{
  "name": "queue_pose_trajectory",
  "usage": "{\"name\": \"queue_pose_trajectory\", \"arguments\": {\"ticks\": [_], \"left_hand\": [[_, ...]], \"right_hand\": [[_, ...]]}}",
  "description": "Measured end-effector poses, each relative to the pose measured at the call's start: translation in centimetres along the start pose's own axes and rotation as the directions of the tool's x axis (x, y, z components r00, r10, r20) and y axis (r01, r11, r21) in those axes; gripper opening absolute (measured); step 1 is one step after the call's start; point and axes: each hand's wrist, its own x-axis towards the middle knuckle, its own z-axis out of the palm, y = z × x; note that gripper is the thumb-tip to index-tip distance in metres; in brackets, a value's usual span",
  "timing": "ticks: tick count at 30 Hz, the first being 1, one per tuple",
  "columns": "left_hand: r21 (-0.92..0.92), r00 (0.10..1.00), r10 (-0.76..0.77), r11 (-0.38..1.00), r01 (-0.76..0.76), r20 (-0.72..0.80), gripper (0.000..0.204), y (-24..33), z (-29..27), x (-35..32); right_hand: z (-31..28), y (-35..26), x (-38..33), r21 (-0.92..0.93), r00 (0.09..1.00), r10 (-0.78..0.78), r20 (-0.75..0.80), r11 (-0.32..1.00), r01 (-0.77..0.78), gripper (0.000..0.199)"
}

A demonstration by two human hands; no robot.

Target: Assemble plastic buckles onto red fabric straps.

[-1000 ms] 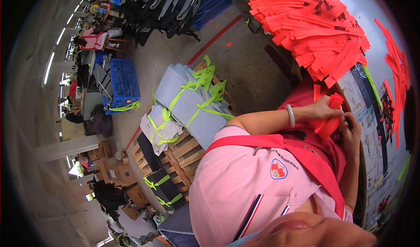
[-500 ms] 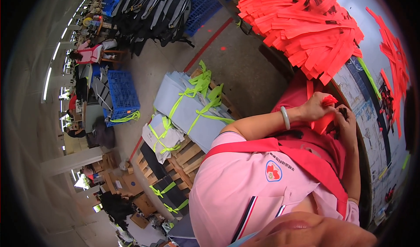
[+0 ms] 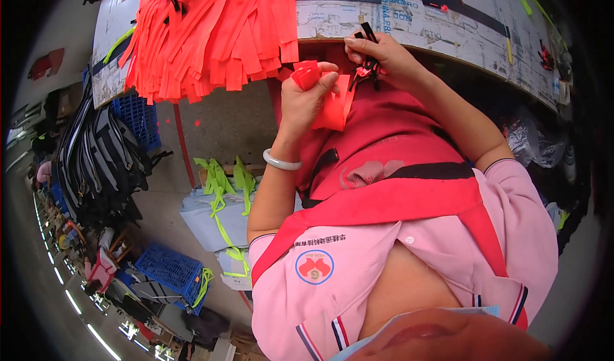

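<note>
Head view looked down a pink shirt and red apron to two raised hands at the worktable (image 3: 448, 25) edge. Left hand (image 3: 306, 99) was closed around a folded orange fabric strip (image 3: 332, 108), held up near the chest, seemingly to steady it. Right hand (image 3: 384, 57) pinched black strap pieces (image 3: 368, 67) just beside it, wrist bent inward. A heap of orange strips (image 3: 211, 31) overhung the table nearby.

Bright, even light — fisheye-warped edges
</note>
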Motion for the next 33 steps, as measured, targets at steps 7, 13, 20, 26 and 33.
{"name": "queue_pose_trajectory", "arguments": {"ticks": [7,13,20,26,33], "left_hand": [[0.037,0.99,-0.097,0.995,0.093,0.107,0.012,-0.9,2.1,0.4],[0.011,0.982,-0.154,0.988,0.153,0.112,0.011,-0.3,2.5,0.0],[0.042,0.994,-0.062,0.997,0.058,0.092,0.009,0.0,1.7,-0.3],[0.065,0.993,-0.081,0.995,0.075,0.092,0.008,-0.2,2.3,-0.3],[-0.088,0.984,-0.107,0.989,0.12,0.14,0.031,-0.1,1.4,-0.6]], "right_hand": [[0.4,0.3,-1.0,-0.022,0.999,-0.014,-0.042,1.0,0.013,0.032],[0.8,-0.2,-1.1,0.036,0.995,0.041,-0.095,0.999,-0.038,0.028],[-1.6,0.2,-1.8,0.164,0.968,0.241,0.071,0.954,-0.249,0.03],[0.4,-0.6,-2.7,0.116,0.98,0.167,0.106,0.977,-0.179,0.035],[-0.8,-2.4,-2.9,0.116,0.991,0.053,0.121,0.991,-0.067,0.033]]}}
